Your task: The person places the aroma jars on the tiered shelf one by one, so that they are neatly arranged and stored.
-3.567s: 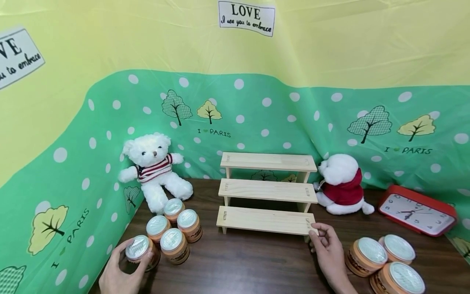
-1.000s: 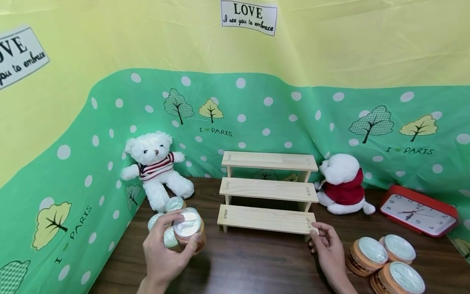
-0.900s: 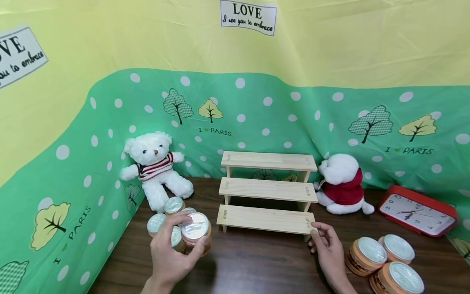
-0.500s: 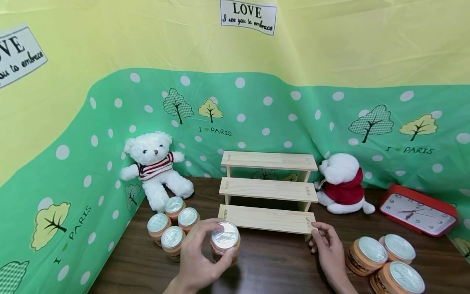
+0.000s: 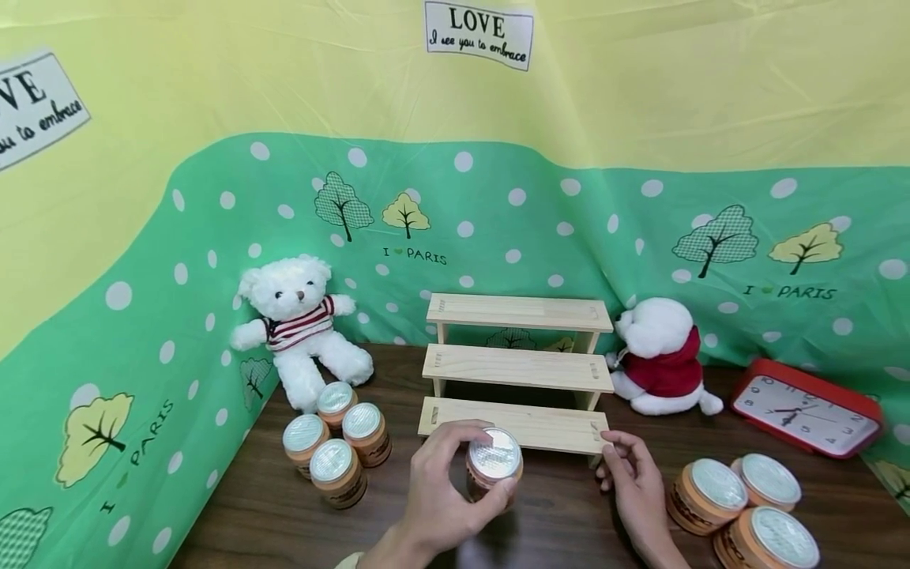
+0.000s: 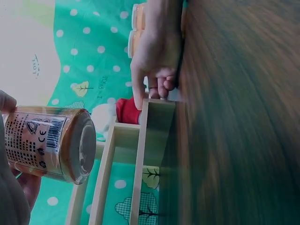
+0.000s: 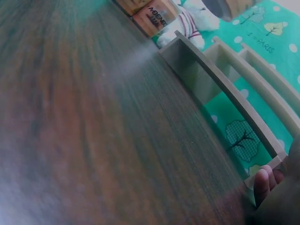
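An orange jar with a pale, shiny lid is gripped between the thumb and fingers of my left hand. It hangs upright above the table, just in front of a three-step wooden display shelf. In the left wrist view the jar shows its barcode label and its base, well off the tabletop. My right hand pinches the right front corner of the shelf's lowest step. Its curled fingers appear at that corner in the right wrist view. All three steps are bare.
Several matching jars cluster at the left, by a white teddy bear in a striped shirt. Three more jars stand at the right, near a red clock. A plush toy in red sits beside the shelf.
My left hand has taken the jar from the left cluster, lifted it and carried it right to the front of the shelf. My right hand has stayed at the shelf corner.
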Available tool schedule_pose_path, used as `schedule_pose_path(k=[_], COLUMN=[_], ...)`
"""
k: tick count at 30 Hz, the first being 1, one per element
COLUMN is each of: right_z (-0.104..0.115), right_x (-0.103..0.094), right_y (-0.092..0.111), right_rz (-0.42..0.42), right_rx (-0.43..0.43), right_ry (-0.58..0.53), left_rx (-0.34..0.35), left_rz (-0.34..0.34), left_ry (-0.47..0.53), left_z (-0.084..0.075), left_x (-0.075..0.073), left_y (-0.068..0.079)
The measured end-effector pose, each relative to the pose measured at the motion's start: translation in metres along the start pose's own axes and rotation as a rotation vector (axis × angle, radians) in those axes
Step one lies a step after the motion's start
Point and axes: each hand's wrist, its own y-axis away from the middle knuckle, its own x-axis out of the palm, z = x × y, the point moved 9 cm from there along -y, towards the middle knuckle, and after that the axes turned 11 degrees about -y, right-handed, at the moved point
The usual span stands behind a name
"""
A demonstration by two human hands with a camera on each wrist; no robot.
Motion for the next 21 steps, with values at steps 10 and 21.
schedule_pose_path(k=[10, 21], right_z=[0.0, -0.002], right_x=[0.003, 0.001], right_y=[-0.001, 0.0], right_rz=[0.009, 0.004], right_rx=[-0.008, 0.003], right_ry=[-0.029, -0.024], left_rx=[-0.121, -0.254], left_rz=[-0.009, 0.023], left_ry=[0.044, 0.105], left_z=[0.01, 0.014], left_x=[0.013, 0.03], left_y=[-0.014, -0.037])
